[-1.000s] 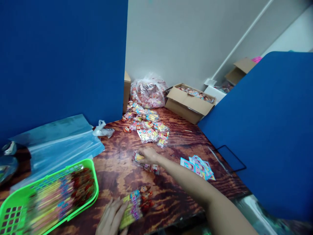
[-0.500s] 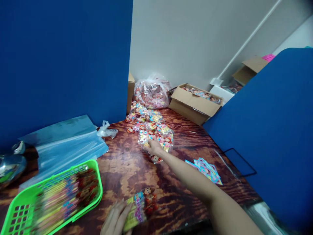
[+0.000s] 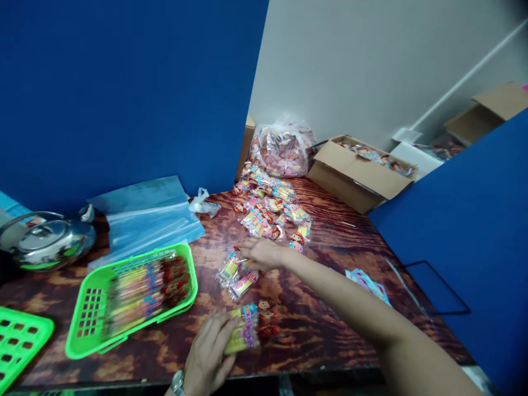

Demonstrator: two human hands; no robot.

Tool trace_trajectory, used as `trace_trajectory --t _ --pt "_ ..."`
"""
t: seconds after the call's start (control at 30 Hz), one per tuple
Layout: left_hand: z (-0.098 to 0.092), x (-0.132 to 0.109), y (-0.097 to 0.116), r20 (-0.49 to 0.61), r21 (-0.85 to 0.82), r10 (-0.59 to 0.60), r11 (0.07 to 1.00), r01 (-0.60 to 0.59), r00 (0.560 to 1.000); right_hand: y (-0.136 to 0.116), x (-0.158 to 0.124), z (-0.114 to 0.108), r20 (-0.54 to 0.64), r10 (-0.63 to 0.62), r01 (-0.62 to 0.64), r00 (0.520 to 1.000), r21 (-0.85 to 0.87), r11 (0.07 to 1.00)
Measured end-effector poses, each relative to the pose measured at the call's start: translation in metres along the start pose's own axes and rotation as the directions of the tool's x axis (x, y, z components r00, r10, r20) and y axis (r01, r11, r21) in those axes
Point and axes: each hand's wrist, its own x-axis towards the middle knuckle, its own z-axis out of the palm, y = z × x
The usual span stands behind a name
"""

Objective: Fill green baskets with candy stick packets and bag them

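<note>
While the left hand [image 3: 208, 352] lies open, pinning the packet stack [image 3: 252, 327] by the near edge of the desk [image 3: 330, 335], the right hand [image 3: 259, 254] rests flat, fingers slack, on two loose packets [image 3: 236, 273] mid-desk; sliding them flat seems wiser than pinching.

Our left hand [image 3: 210, 352] lying flat against a small stack of packets [image 3: 253, 329] at the near edge of the table [image 3: 305, 346], our right hand [image 3: 264, 254] reaching onto two loose packets [image 3: 236, 272], green basket [image 3: 88, 324] of packets just left, bigger pile [image 3: 272, 209] beyond.
</note>
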Motion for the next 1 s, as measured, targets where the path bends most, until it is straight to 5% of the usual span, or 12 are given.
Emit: trace_trajectory --t 0.1,0.23,0.37,0.47,0.63,0.77,1.0 --pt "-0.002 0.002 0.002 -0.002 -0.006 -0.008 1.000 0.008 1.000 -0.021 0.028 0.016 0.048 -0.153 0.158 0.987 -0.119 0.980" --pt "-0.004 0.005 0.003 0.000 -0.010 -0.009 1.000 0.009 1.000 -0.032 0.041 0.022 0.039 -0.079 0.086 0.996 -0.213 0.973" --pt "-0.003 0.004 0.003 -0.003 -0.042 -0.020 0.999 0.020 1.000 -0.028 0.026 -0.002 -0.050 0.086 -0.095 0.995 -0.221 0.971" --pt "-0.002 0.002 0.002 -0.011 -0.059 -0.017 0.998 0.017 1.000 -0.027 0.008 -0.013 0.032 0.074 -0.070 0.997 -0.111 0.991" --pt "-0.004 0.003 0.001 -0.003 -0.067 -0.031 0.997 0.031 1.000 -0.044 -0.013 0.017 0.147 -0.117 0.128 0.982 -0.062 0.990" --pt "-0.003 0.003 0.000 -0.017 -0.048 -0.026 0.999 0.025 1.000 -0.053 -0.023 0.040 0.072 0.006 0.001 0.997 -0.103 0.995" --pt "-0.001 0.001 -0.001 -0.004 -0.064 -0.016 0.998 0.016 1.000 -0.036 -0.041 0.038 0.105 0.126 -0.127 0.986 -0.003 0.992"
